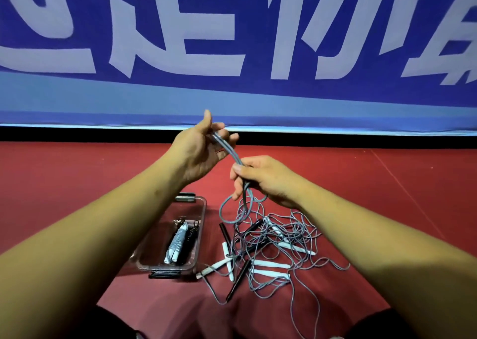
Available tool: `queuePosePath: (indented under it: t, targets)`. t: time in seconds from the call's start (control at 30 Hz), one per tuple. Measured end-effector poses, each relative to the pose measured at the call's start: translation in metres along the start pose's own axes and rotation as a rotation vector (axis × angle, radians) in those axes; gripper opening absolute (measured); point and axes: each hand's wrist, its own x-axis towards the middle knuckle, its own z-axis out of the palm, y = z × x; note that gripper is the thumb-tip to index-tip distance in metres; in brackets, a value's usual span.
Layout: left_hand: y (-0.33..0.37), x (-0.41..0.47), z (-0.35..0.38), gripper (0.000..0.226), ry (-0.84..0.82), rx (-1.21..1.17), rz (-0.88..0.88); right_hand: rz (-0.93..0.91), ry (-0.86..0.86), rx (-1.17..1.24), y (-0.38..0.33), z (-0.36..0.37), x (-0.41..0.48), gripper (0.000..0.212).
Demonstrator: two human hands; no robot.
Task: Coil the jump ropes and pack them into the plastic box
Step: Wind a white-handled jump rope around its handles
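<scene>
— What's nearest you?

— Two bare forearms point(90, 235), stretched out over the floor point(387, 183). Behind them a blue banner point(232, 28) with big pale lettering fills the far wall, and the floor itself is red.

— And the ropes?

— Most lie in a loose grey pile point(271, 248) on the floor under the right arm, with white and black handles point(271, 264) sticking out of the tangle. Just left of it, nearly touching, sits the clear box point(204, 209) with a black latch at each end.

— The hands?

— Both are raised above the pile. The left hand point(198, 152) is higher, thumb up, its fingers curled loosely round a doubled rope point(238, 158). The right hand point(260, 178), just below, pinches the same strands between thumb and fingers. A loop hangs beneath it and trails into the pile.

— Anything in the box?

— Two tight coils point(178, 243) side by side, one pale, one dark.
</scene>
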Motion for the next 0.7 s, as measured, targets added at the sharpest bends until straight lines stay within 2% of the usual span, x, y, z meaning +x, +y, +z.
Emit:
queuePosePath:
  t: [0.03,0.1,0.13,0.17,0.2,0.27,0.3,0.37,0.47,0.53,0.6,0.63,0.7]
  targets:
    - [-0.002,-0.002,-0.004,0.061,-0.033,0.127,-0.007,-0.022,0.048,0.06,-0.005,-0.001,0.0,0.023]
    - [-0.011,-0.009,-0.008,0.091,-0.219,0.324,-0.079,-0.056,0.138,0.2,-0.016,-0.003,0.0,0.023]
    - [-0.019,-0.014,-0.008,0.094,-0.333,0.393,-0.11,-0.062,0.174,0.278,-0.021,-0.005,0.001,0.023]
    - [-0.029,-0.017,-0.01,0.086,-0.411,0.447,-0.119,-0.06,0.202,0.349,-0.025,-0.008,0.001,0.022]
    - [-0.039,-0.021,-0.009,0.069,-0.441,0.46,-0.121,-0.051,0.223,0.397,-0.029,-0.01,0.002,0.022]
    - [-0.05,-0.028,-0.008,0.037,-0.373,0.499,-0.124,-0.045,0.269,0.34,-0.031,-0.014,0.004,0.021]
    - [-0.053,-0.029,-0.01,0.032,-0.338,0.548,-0.129,-0.06,0.307,0.253,-0.031,-0.016,0.004,0.021]
    - [-0.057,-0.032,-0.015,0.038,-0.323,0.591,-0.157,-0.084,0.375,0.199,-0.034,-0.024,0.004,0.021]
    - [-0.058,-0.033,-0.023,0.043,-0.213,0.449,-0.334,-0.096,0.468,0.364,-0.039,-0.044,0.001,0.021]
    - [-0.059,-0.027,-0.031,0.041,-0.116,0.516,-0.475,-0.116,0.514,0.428,-0.036,-0.054,0.0,0.021]
    - [-0.059,-0.023,-0.034,0.04,-0.007,0.572,-0.544,-0.125,0.534,0.436,-0.031,-0.057,0.0,0.022]
    - [-0.06,-0.022,-0.033,0.039,0.067,0.558,-0.515,-0.119,0.55,0.438,-0.028,-0.057,0.002,0.022]
    - [-0.058,-0.018,-0.028,0.034,0.179,0.529,-0.284,-0.068,0.604,0.45,-0.023,-0.059,0.006,0.02]
